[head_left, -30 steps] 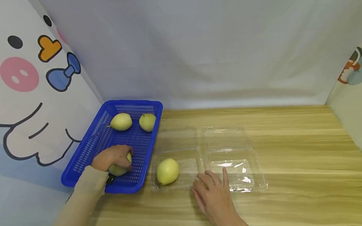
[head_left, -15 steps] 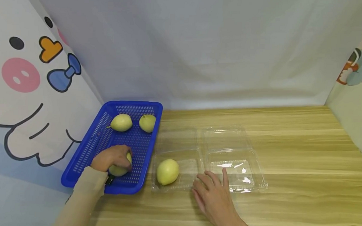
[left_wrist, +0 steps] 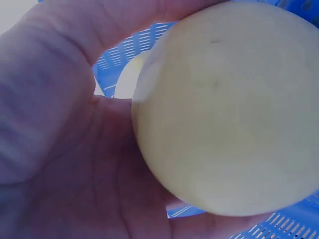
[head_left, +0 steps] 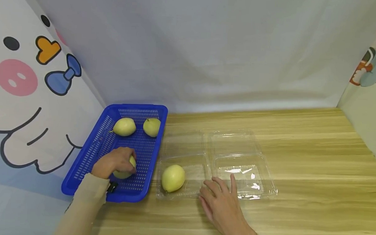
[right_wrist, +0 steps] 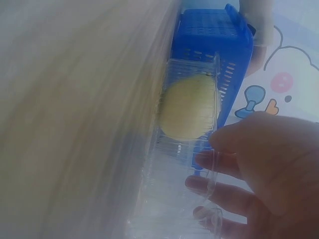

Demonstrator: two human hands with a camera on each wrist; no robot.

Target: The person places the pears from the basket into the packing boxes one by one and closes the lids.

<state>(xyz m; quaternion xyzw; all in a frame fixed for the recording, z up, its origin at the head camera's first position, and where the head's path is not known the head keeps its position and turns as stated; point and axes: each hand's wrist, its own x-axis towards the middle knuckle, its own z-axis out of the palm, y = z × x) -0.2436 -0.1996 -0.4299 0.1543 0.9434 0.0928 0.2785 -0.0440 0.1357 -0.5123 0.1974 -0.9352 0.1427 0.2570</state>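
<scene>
Yellow-green pear (head_left: 124, 170) gripped by left hand (head_left: 113, 162), in blue basket (head_left: 95, 152).

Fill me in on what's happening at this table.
A person's left hand grips a yellow-green pear inside the blue perforated plastic basket, where two more pears lie at the far end. The right hand rests flat against the clear plastic clamshell tray, which holds one pear.

Four pears (head_left: 173, 178), one blue basket (head_left: 80, 162), one clear box (head_left: 237, 143), and two hands (head_left: 222, 205).
</scene>
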